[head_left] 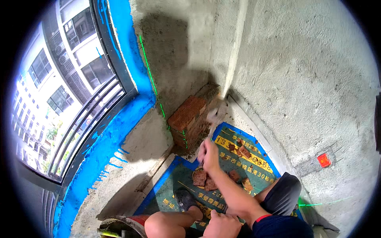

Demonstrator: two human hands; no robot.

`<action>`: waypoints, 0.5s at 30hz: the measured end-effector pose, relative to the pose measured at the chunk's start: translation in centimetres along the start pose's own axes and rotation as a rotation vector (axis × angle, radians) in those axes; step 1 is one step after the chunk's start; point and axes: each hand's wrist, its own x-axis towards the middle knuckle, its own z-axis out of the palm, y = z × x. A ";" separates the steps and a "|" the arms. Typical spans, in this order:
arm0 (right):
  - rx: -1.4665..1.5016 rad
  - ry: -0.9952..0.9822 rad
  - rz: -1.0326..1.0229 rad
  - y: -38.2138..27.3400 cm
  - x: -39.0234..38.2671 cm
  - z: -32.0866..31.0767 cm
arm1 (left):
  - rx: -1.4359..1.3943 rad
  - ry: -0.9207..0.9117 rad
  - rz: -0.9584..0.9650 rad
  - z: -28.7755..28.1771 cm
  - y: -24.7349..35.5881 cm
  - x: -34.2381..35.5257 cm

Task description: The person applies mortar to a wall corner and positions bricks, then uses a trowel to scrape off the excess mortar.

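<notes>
My right hand [209, 154] is closed round the handle of a trowel [216, 114]. Its grey blade is smeared by motion beside the right side of a small stack of red-brown bricks [189, 113] in the wall corner. Low in the view, my left hand [222, 225] stays close to my body between my bent legs. Its fingers look curled, and what they hold, if anything, is hidden. Broken brick pieces [199, 178] lie on a green printed sheet [174, 174] below my right hand, with further brick pieces [244, 151] to its right.
Rough grey walls [293, 71] meet behind the bricks. Left is a window railing [99, 105] with a blue-coated sill [115, 127]. A bucket [123, 227] stands at lower left. Green laser lines [149, 75] cross the walls. A red box [324, 160] sits in the right wall.
</notes>
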 end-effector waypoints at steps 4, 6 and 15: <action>-0.586 0.297 -0.233 -3.5 9.2 -2.3 | -0.010 -0.117 0.050 1.3 0.1 1.7; -1.130 0.443 -0.426 -3.6 13.7 -5.5 | 0.018 -0.047 0.077 1.8 0.2 2.5; -0.851 0.513 -0.049 6.7 -2.0 -13.9 | 0.006 -0.076 0.079 2.3 -0.1 2.5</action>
